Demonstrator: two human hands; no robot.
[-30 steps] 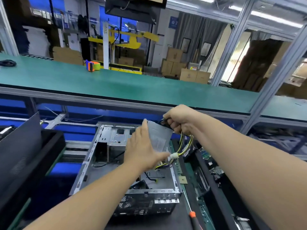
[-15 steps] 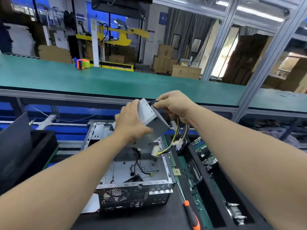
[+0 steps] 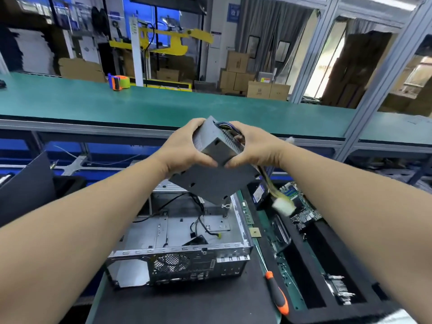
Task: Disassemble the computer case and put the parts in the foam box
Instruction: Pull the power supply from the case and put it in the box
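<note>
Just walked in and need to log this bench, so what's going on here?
A person is stripping a desktop computer. Both hands hold the grey power supply in the air above the open computer case: the left hand grips one side, the right hand the other, where the cables come out. Its white connector dangles over the black foam box, which already holds a circuit board. An orange-handled screwdriver lies beside the case.

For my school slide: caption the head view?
Both hands lift the power supply above the open computer case.
</note>
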